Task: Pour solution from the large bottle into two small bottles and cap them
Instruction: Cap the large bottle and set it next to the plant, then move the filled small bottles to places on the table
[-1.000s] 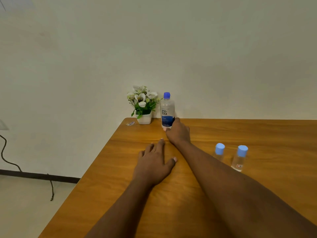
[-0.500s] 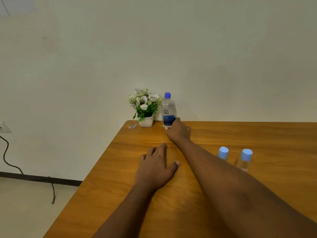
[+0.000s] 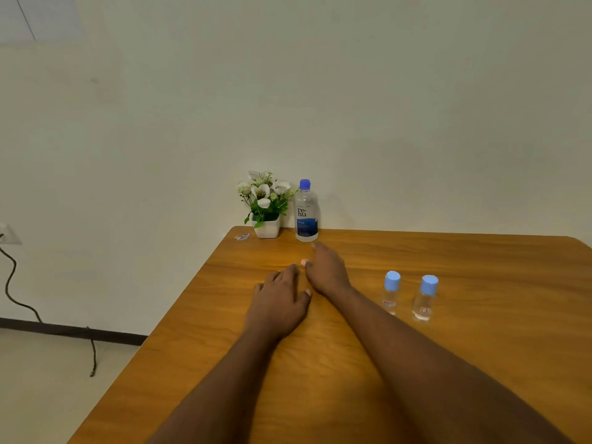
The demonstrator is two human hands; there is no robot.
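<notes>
Presently we find both hands empty: left hand [image 3: 278, 299] flat on the table [image 3: 480, 347], right hand [image 3: 326, 272] loosely open just short of the large bottle [image 3: 306, 213] at the far edge; two small bottles [image 3: 408, 296] capped, open wood around.

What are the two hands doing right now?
Left hand: open, flat on the table, holding nothing.
Right hand: open, empty, near the large bottle.

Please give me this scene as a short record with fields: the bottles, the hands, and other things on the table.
large bottle: upright, capped, table's far edge
small bottles: two, upright, capped, side by side
left hand: flat on table, empty
right hand: empty, short of large bottle
flower pot: beside large bottle
</notes>
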